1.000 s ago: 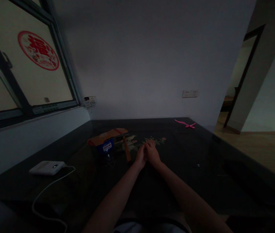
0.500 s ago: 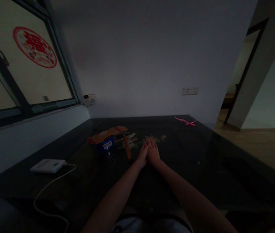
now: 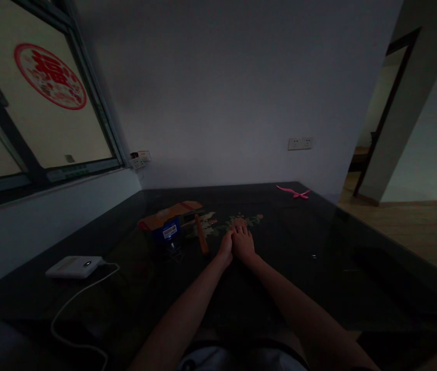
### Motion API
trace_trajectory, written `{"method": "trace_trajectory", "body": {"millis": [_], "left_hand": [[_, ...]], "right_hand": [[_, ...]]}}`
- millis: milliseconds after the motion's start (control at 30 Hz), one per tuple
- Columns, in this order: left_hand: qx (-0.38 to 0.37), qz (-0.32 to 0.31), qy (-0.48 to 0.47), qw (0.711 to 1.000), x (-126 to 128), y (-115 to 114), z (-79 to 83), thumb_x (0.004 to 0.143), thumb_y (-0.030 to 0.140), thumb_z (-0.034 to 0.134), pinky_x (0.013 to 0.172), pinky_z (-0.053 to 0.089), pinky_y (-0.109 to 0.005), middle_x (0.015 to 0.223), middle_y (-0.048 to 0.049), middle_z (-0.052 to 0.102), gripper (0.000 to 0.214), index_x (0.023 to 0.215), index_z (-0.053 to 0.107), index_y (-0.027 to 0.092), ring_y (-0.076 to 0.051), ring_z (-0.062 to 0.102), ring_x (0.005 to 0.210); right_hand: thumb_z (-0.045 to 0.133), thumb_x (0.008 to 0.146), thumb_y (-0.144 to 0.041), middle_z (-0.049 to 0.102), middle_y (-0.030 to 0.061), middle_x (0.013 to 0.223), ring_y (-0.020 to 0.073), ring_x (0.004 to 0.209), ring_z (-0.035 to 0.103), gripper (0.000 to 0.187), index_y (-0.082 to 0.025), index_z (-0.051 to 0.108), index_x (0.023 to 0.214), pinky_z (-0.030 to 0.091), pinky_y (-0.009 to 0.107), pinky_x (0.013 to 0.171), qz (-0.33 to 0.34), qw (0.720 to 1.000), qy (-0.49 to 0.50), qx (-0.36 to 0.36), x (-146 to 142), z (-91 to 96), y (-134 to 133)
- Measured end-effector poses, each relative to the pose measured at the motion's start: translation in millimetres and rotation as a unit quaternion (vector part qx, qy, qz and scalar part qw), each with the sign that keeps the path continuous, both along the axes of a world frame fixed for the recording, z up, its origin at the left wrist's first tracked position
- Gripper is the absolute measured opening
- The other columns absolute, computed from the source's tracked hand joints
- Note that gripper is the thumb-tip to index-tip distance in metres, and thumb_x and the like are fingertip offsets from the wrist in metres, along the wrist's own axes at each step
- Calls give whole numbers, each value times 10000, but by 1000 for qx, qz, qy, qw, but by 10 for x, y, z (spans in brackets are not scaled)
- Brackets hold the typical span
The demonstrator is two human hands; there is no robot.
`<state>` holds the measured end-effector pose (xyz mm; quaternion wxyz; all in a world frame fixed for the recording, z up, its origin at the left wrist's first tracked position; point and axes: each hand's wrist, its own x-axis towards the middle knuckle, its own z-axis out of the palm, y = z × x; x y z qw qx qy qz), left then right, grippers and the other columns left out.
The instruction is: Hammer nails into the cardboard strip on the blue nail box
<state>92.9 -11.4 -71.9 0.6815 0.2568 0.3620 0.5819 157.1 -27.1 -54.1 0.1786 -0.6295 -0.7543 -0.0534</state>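
Observation:
My right hand (image 3: 243, 242) lies over my left hand (image 3: 226, 246) on the dark glossy table. The right fingers are stretched forward and lie flat, holding nothing. My left fingers also seem stretched out, though the right hand covers much of them. Left of the hands lies a brown stick-like handle (image 3: 202, 234), apart from both. Beyond it is a small blue box or tub (image 3: 170, 230) with a white label. A crumpled orange-brown piece (image 3: 170, 214) with a red end lies against and behind the blue thing; its kind is unclear.
A white power bank (image 3: 74, 267) with a white cable (image 3: 75, 296) lies at the left. A pink ribbon-like strip (image 3: 294, 192) lies at the far right. The dark table (image 3: 299, 299) has a floral pattern (image 3: 255, 220) and meets a wall with sockets (image 3: 300, 144). A window stands left.
The view has shifted slightly. Both hands remain together on the table, with the fingers moving slightly at most. The objects stay in place.

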Motion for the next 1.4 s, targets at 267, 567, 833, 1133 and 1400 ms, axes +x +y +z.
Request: {"method": "trace_trajectory", "body": {"millis": [267, 567, 833, 1133, 1400], "left_hand": [[-23, -12, -9, 1000, -4, 4, 13, 699, 212, 468, 826, 461, -272, 854, -50, 670, 149, 736, 603, 159, -164, 613, 883], [-17, -10, 5, 1000, -4, 6, -17, 694, 204, 476, 839, 458, -282, 870, -47, 674, 150, 747, 610, 163, -169, 610, 907], [4, 1, 22, 1000, -15, 11, -26, 713, 203, 489, 877, 439, -295, 883, -43, 678, 130, 747, 610, 170, -175, 600, 954], [9, 2, 27, 1000, -19, 0, -16, 728, 237, 510, 882, 435, -304, 932, -55, 678, 148, 788, 628, 171, -186, 597, 971], [9, 12, 35, 999, -17, -23, 20, 768, 239, 491, 928, 402, -301, 976, -60, 675, 188, 838, 652, 173, -181, 583, 1008]], "right_hand": [[330, 882, -161, 359, 148, 1385, 261, 1289, 245, 418, -194, 425, 1288, 328, 406, 936, -3, 1000, 5, -5, 4, 39, -34], [326, 876, -143, 387, 153, 1355, 253, 1255, 293, 421, -190, 427, 1281, 397, 373, 861, -6, 1000, 2, -24, 0, 57, -23], [315, 870, -134, 417, 168, 1323, 264, 1258, 282, 396, -150, 453, 1241, 413, 378, 839, -1, 999, -1, -32, -8, 36, -6], [320, 870, -135, 431, 175, 1300, 256, 1243, 307, 374, -139, 464, 1215, 416, 362, 849, -1, 1000, -4, -29, -10, 26, 6], [344, 863, -134, 464, 182, 1262, 254, 1239, 317, 348, -113, 482, 1181, 424, 341, 851, 3, 1000, -10, -25, -5, 50, -8]]}}
